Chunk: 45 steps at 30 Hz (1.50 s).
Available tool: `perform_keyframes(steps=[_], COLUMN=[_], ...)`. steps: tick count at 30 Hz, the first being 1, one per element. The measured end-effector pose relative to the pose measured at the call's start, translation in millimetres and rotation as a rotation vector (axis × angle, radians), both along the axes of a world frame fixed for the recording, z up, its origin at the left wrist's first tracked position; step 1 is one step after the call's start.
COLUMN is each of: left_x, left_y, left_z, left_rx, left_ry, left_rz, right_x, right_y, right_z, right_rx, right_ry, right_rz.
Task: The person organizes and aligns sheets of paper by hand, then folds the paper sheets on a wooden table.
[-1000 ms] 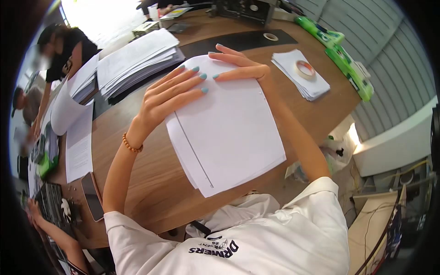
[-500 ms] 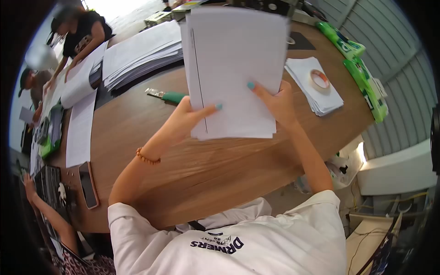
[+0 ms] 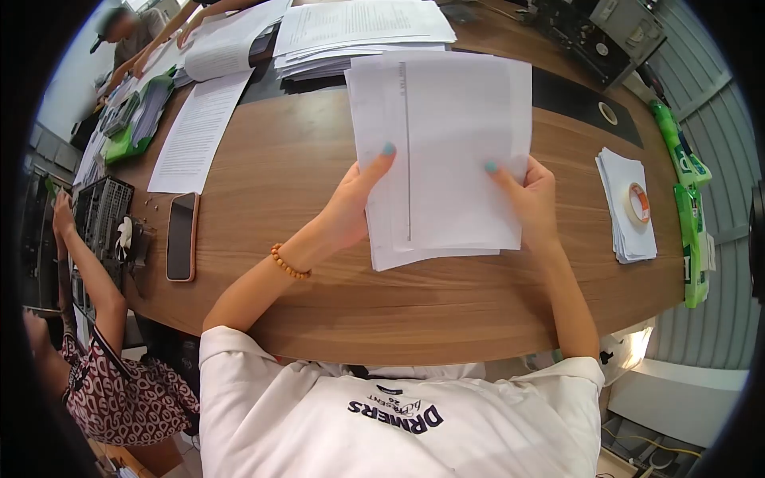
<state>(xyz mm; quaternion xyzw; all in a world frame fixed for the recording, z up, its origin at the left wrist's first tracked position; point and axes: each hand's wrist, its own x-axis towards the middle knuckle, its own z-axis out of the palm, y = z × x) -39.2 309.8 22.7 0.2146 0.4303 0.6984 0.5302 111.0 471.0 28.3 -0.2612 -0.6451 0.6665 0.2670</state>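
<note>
A stack of white paper sheets (image 3: 454, 159) is held up over the brown table, its sheets slightly fanned and uneven at the bottom and left edges. A dark line runs down the front sheet near its left side. My left hand (image 3: 355, 195) grips the stack by its left edge, thumb on the front. On the opposite edge, my right hand (image 3: 532, 199) holds it the same way, with the fingers behind the paper hidden. Behind the held sheets lies a thick pile of printed papers (image 3: 362, 28).
At right, a tape roll (image 3: 638, 203) rests on a smaller paper stack (image 3: 625, 171), near green packets (image 3: 690, 239). A phone (image 3: 182, 237) and a long printed sheet (image 3: 199, 135) lie at left. Co-workers' arms (image 3: 100, 279) show at left and far left.
The view has turned left and downward. The held stack sits lower relative to the table's far pile, and its sheets are more unevenly spread. Both hands still grip its sides.
</note>
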Motion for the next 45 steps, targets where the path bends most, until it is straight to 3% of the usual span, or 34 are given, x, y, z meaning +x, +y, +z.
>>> perform_keyframes(steps=[4,8,12,19,21,25,27,31,33,35,37,40,41,43,45], left_x=[-4,-22,-29,-21,-22,-22,-16,-8,-11,-11,-6,-7,-9,-15,-17], left_y=[-8,-22,-27,-12,-12,-14,-14,-16,-18,-18,-14,-10,-11,-16,-16], left_z=[5,-1,11,4,-1,-5,-6,-5,-8,-10,-11,-14,-14,-14,-14], left_rx=[-0.104,-0.131,-0.060,-0.085,-0.081,-0.052,-0.062,-0.112,-0.101,-0.090,-0.052,0.017,0.016,-0.032,-0.040], left_ry=[0.015,0.058,0.025,0.020,0.042,0.046,0.033,0.069,0.120,0.174,0.230,0.246,0.245,0.068,0.112], left_rz=[0.074,0.114,0.188,0.208,0.220,0.206,0.196,0.190,0.156,0.118,0.331,0.409,0.411,0.192,0.195], right_x=[7,27,39,6,0,-7,-12,-24,-30,-29,-29,-28,-28,-24,-14], right_y=[14,60,85,16,5,1,-2,-15,-18,-14,-13,-12,-10,-3,12], right_z=[-6,4,6,2,4,3,7,-7,-9,-12,-12,-9,-12,-12,-9], right_rx=[0.083,0.168,0.117,0.017,-0.119,-0.206,-0.567,-0.577,0.126,0.083,0.043,-0.078,-0.078,-0.080,0.045], right_ry=[-0.121,0.076,0.186,0.083,0.120,0.150,0.158,0.244,0.027,0.064,0.101,0.205,0.198,0.189,-0.041], right_rz=[-0.028,-0.286,-0.298,0.125,0.230,0.296,0.242,0.202,0.105,0.070,0.036,-0.033,-0.041,-0.047,0.007])
